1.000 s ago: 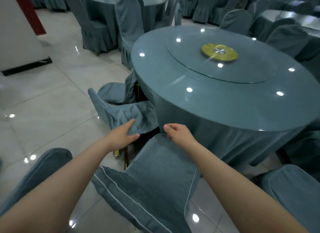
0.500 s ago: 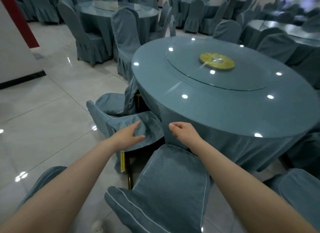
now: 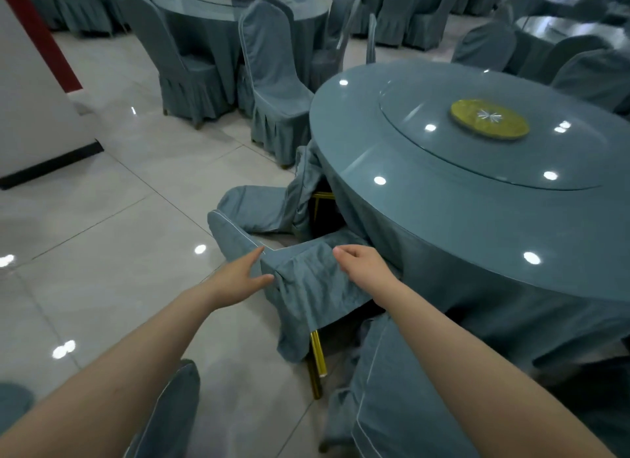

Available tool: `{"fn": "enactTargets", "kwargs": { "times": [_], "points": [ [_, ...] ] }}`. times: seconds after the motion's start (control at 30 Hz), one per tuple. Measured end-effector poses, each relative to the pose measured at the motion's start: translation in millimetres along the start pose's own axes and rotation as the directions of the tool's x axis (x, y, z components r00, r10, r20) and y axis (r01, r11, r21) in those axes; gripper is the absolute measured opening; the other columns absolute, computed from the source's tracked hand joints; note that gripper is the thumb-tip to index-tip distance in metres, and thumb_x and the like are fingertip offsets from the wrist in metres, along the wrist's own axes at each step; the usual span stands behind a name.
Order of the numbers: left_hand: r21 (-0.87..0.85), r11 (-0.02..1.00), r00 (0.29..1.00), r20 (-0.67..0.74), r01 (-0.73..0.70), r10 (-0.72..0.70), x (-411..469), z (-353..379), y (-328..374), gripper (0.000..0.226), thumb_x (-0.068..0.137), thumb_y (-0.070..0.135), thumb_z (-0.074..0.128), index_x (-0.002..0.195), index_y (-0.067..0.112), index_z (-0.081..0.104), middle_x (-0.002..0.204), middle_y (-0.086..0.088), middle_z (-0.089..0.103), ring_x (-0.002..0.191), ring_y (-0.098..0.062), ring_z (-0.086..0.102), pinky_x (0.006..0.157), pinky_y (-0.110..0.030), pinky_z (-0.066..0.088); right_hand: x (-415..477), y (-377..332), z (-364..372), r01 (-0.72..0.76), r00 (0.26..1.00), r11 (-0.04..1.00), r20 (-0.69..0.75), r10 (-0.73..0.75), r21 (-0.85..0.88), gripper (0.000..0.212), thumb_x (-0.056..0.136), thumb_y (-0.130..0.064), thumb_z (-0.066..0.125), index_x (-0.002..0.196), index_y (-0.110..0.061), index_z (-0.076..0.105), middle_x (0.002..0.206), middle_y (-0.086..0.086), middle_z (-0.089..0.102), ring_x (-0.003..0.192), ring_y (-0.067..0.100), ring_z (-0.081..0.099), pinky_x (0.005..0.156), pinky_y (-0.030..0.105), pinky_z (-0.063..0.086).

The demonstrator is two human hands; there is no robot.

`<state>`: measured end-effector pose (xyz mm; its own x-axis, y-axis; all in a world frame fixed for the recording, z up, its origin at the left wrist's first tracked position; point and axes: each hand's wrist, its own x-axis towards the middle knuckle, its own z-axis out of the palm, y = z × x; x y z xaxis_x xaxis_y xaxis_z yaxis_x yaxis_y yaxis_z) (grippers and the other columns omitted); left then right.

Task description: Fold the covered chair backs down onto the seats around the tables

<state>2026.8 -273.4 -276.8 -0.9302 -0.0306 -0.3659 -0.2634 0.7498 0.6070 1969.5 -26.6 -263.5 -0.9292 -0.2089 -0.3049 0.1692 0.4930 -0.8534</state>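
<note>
Pale glossy floor tiles (image 3: 112, 239) are filling the left of the frame, and a round worktop (image 3: 443, 225) draped in blue-grey cloth is filling the right. At mid-frame, just left of the worktop's edge, the covered chair (image 3: 306, 290) is lying low with its back pointing left. The hands are apart on its cover: the left hand (image 3: 240, 276) is touching the piped corner with straight fingers, while the right hand (image 3: 363, 266) is resting on the cloth with fingers curled, and whether it is pinching it cannot be told.

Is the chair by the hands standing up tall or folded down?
Folded down: its covered back lies low beside the round table, while the chair behind stands tall.
</note>
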Motion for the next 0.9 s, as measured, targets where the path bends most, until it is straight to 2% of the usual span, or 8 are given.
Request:
{"fn": "enactTargets", "kwargs": {
  "times": [0.17, 0.23, 0.33, 0.43, 0.53, 0.63, 0.8, 0.9],
  "points": [
    [0.002, 1.0, 1.0, 0.011, 0.015, -0.015, 32, -29, -28, 0.076, 0.09, 0.046, 0.054, 0.15, 0.028, 0.013, 0.153, -0.005, 0.03, 0.14, -0.019, 0.029, 0.107, -0.03, 0.029, 46, -21, 23, -0.006, 1.0, 1.0, 0.003, 0.006, 0.017, 0.012, 0.094, -0.037, 0.052, 0.087, -0.034, 0.061, 0.07, -0.018, 0.055, 0.063, 0.0, 0.047, 0.065, 0.021, 0.039],
    [-0.011, 1.0, 1.0, 0.013, 0.026, -0.026, 49, -40, -35, 0.075, 0.09, 0.046, 0.054, 0.151, 0.028, 0.013, 0.152, -0.004, 0.031, 0.139, -0.019, 0.03, 0.106, -0.03, 0.031, 70, -29, 29, -0.013, 1.0, 1.0, -0.001, 0.013, 0.014, 0.016, 0.094, -0.036, 0.053, 0.08, -0.033, 0.06, 0.065, -0.017, 0.051, 0.06, 0.001, 0.044, 0.061, 0.02, 0.037],
    [0.004, 1.0, 0.999, 0.026, 0.027, -0.027, 76, -59, -46, 0.074, 0.09, 0.045, 0.054, 0.15, 0.029, 0.014, 0.151, -0.002, 0.034, 0.137, -0.019, 0.034, 0.105, -0.03, 0.034, 108, -33, 38, -0.017, 1.0, 1.0, -0.021, 0.017, 0.023, 0.027, 0.094, -0.035, 0.053, 0.098, -0.014, 0.07, 0.065, -0.011, 0.053, 0.06, 0.005, 0.046, 0.067, 0.026, 0.04],
    [0.008, 0.999, 0.999, 0.015, 0.051, -0.051, 114, -83, -58, 0.071, 0.091, 0.043, 0.054, 0.15, 0.03, 0.017, 0.145, -0.002, 0.042, 0.129, -0.02, 0.043, 0.101, -0.029, 0.037, 157, -37, 50, -0.031, 0.999, 0.999, -0.017, 0.032, 0.039, 0.024, 0.093, -0.034, 0.054, 0.104, -0.019, 0.07, 0.066, -0.019, 0.054, 0.062, -0.002, 0.046, 0.068, 0.022, 0.039],
    [-0.048, 0.997, 0.998, -0.019, 0.063, -0.064, 159, -107, -66, 0.07, 0.091, 0.039, 0.055, 0.15, 0.027, 0.019, 0.148, -0.002, 0.038, 0.132, -0.018, 0.04, 0.104, -0.029, 0.034, 215, -46, 58, -0.024, 1.0, 0.998, -0.015, 0.025, 0.058, 0.031, 0.093, -0.036, 0.055, 0.115, -0.018, 0.067, 0.091, -0.013, 0.065, 0.084, 0.004, 0.058, 0.081, 0.026, 0.045],
    [-0.138, 0.987, 0.996, -0.025, 0.084, -0.088, 201, -129, -74, 0.068, 0.092, 0.036, 0.056, 0.149, 0.026, 0.021, 0.151, 0.001, 0.032, 0.137, -0.016, 0.034, 0.107, -0.029, 0.031, 269, -54, 64, -0.075, 0.997, 0.995, 0.009, 0.074, 0.063, 0.038, 0.092, -0.039, 0.054, 0.122, -0.017, 0.063, 0.117, -0.004, 0.064, 0.11, 0.014, 0.059, 0.099, 0.037, 0.046],
    [-0.211, 0.971, 0.993, -0.024, 0.11, -0.117, 254, -161, -98, 0.068, 0.092, 0.036, 0.056, 0.149, 0.031, 0.02, 0.151, 0.005, 0.032, 0.137, -0.015, 0.034, 0.107, -0.031, 0.032, 342, -68, 79, -0.114, 0.993, 0.99, 0.022, 0.112, 0.083, 0.034, 0.091, -0.039, 0.056, 0.117, -0.018, 0.065, 0.105, -0.008, 0.065, 0.105, 0.014, 0.06, 0.098, 0.039, 0.047],
    [-0.216, 0.966, 0.989, -0.015, 0.141, -0.148, 283, -181, -123, 0.067, 0.092, 0.035, 0.056, 0.149, 0.028, 0.021, 0.15, 0.003, 0.034, 0.136, -0.016, 0.035, 0.106, -0.031, 0.032, 378, -80, 97, -0.133, 0.991, 0.989, 0.039, 0.131, 0.067, 0.032, 0.091, -0.037, 0.057, 0.115, -0.018, 0.066, 0.09, -0.011, 0.064, 0.093, 0.011, 0.06, 0.09, 0.036, 0.048]
  ]
}}
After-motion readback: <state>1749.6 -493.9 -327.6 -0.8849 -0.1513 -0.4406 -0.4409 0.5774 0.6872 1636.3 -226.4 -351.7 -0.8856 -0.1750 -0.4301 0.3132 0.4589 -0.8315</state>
